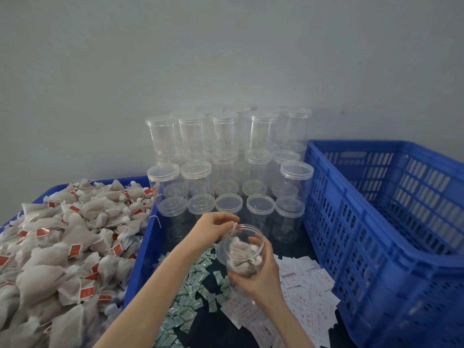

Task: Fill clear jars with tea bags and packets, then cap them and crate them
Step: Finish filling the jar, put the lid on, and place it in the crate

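Two forearms enter from the bottom edge over a dark counter (308, 243). Loose green-and-white packets (187, 298) lie scattered on it beside a spread of white packets with red print (307, 295).

Right hand (261, 277): fingers wrapped around an uncapped clear jar (243, 249), held tilted above the packets. The jar contains several grey tea bags, filling roughly its lower half.

Left hand (213, 228): fingers pinched closed on a thin white string at the jar's rim.

Left side: a blue bin (140, 259) is heaped above its rim with grey pyramid tea bags (62, 252) bearing red tags.

Right side: a blue slatted crate (376, 222) stands on the counter; no jars are visible inside it.

Beyond the hands: empty capped jars (232, 172) stand in rows between bin and crate, stacked in tiers that rise toward a plain grey wall (226, 51).
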